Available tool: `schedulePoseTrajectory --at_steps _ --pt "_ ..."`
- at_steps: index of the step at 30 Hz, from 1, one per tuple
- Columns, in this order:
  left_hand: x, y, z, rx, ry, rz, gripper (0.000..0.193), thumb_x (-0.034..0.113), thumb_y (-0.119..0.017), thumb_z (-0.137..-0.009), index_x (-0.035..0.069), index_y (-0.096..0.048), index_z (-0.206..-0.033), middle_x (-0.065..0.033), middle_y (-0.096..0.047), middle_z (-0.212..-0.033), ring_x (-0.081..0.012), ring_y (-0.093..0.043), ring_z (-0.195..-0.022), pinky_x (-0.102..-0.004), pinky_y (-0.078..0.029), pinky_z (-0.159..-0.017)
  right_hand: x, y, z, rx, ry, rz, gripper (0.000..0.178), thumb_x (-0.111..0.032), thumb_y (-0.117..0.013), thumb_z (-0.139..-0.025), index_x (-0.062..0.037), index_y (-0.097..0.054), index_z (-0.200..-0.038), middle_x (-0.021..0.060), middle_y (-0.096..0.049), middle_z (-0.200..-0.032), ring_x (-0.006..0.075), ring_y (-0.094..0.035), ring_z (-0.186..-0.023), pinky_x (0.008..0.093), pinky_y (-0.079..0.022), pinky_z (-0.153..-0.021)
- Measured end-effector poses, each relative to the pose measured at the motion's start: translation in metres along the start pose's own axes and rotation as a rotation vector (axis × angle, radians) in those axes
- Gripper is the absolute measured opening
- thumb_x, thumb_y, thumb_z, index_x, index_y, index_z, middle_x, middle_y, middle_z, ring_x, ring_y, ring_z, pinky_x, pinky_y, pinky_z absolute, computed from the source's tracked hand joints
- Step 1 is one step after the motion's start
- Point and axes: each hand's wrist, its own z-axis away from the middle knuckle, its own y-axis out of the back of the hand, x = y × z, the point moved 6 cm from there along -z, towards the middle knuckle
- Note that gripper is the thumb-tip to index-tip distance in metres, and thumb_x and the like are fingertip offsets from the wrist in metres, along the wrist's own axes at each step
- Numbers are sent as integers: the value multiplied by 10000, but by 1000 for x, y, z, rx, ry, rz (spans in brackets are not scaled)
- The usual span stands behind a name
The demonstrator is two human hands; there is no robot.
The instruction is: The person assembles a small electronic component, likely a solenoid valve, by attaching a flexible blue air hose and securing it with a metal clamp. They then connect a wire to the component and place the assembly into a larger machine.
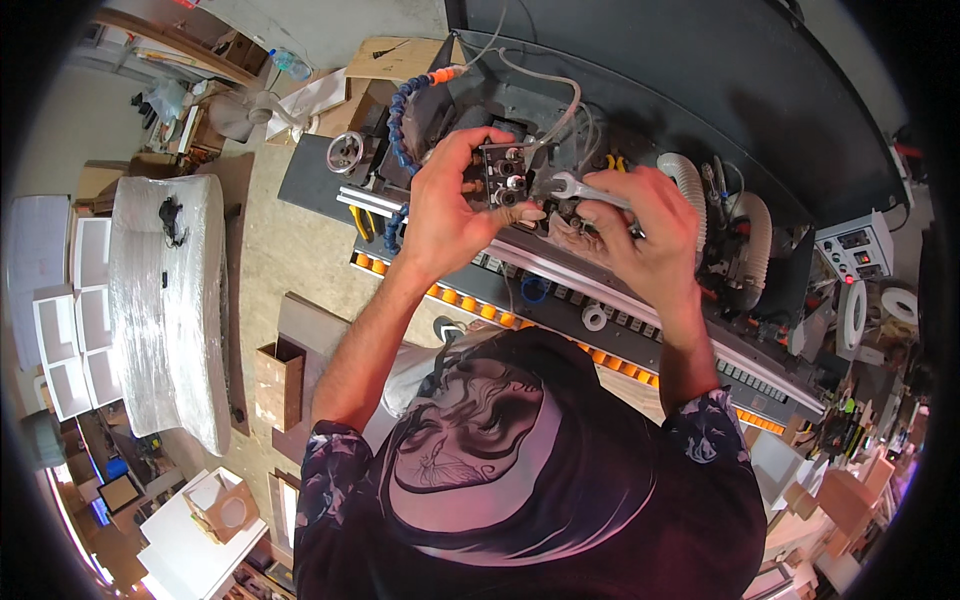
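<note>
My left hand [448, 205] is closed around a small dark metal block with round fittings [505, 172], thumb below and fingers over its top edge. In my right hand [648, 225] is a silver open-end wrench [575, 187], its jaw pointing left toward the block. A small gap seems to lie between the jaw and the fittings; contact I cannot make out. Behind the block a clear hose [572, 105] curves up and away. A crumpled brownish rag or bag [578, 238] lies under the wrench. Yellow-handled pliers [615, 163] show partly behind my right hand.
The long machine has an aluminium rail [590, 275] and orange rollers [467, 303] along its near side. A blue segmented coolant hose [398, 115] stands left of my left hand. Ribbed white ducts [685, 190] rise at right, before a raised dark cover [720, 80]. A tape roll [594, 317] sits near the rail.
</note>
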Motion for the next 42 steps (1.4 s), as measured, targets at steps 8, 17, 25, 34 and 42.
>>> schedulePoseTrajectory --at_steps 8,17,25,34,42 --pt "12 3 2 2 -161 -185 738 135 -1005 -714 53 -631 -1344 -67 -730 -1254 -145 -726 -1104 -310 -603 -943 0 13 -23 -181 132 8 251 -37 -824 -824 -81 -760 -1062 74 -632 -812 264 -616 -752 375 -489 -645" --pt "14 -3 7 -121 -4 -68 746 146 -1000 -681 78 -629 -1324 -105 -669 -1224 -285 -710 -1090 -385 -610 -889 -12 0 -36 -346 231 -27 303 -68 -865 -760 -103 -793 -1052 42 -586 -847 236 -611 -770 367 -495 -652" --pt "18 0 11 -90 -3 -59 757 120 -1007 -689 65 -626 -1341 -68 -711 -1210 -176 -725 -1073 -325 -614 -900 -8 -4 -36 -354 249 -72 304 -49 -865 -762 -102 -798 -1054 38 -596 -876 213 -613 -779 349 -494 -635" --pt "14 -2 14 -47 26 26 769 148 -1015 -687 62 -612 -1335 -93 -702 -1201 -199 -752 -1048 -346 -635 -884 -7 -9 -21 -235 142 -97 281 -66 -887 -789 -123 -788 -1045 66 -560 -977 222 -635 -758 353 -519 -620" --pt "16 -6 16 -48 52 60 779 74 -998 -710 37 -590 -1374 -80 -745 -1247 -136 -716 -1110 -317 -602 -952 -7 -11 -11 -151 113 -100 307 -50 -883 -778 -124 -783 -1059 73 -521 -989 225 -622 -743 357 -526 -609"
